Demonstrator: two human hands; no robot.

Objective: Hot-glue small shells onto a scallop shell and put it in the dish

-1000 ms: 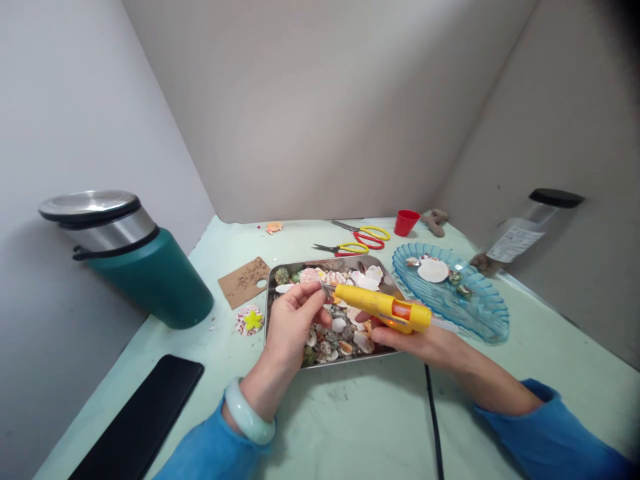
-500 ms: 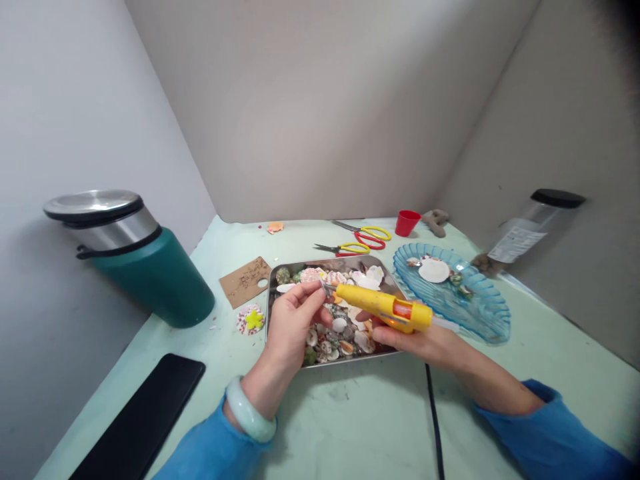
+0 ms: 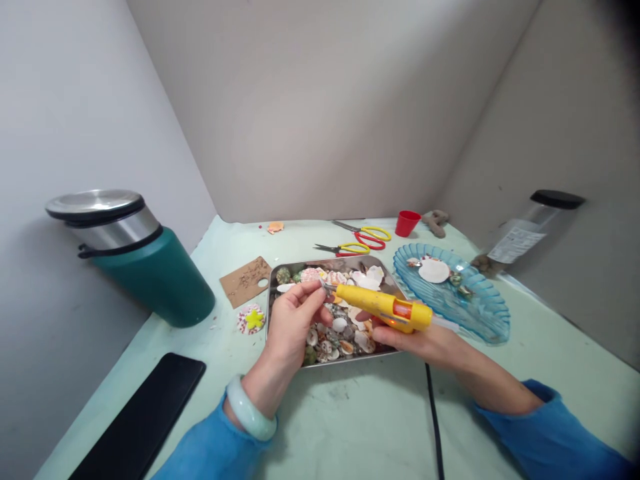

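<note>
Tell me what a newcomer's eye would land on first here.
The yellow glue gun stands out first, held in the right hand at centre, its nozzle meeting the pinched left hand; what that hand pinches is too small to tell. Beneath lies a metal tray heaped with seashells, with a blue glass dish to its right and a teal bin at far left.

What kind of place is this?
It looks like a craft table in a plain-walled corner. The right hand holds a yellow hot glue gun over a metal tray full of seashells, and scissors lie behind it.
</note>
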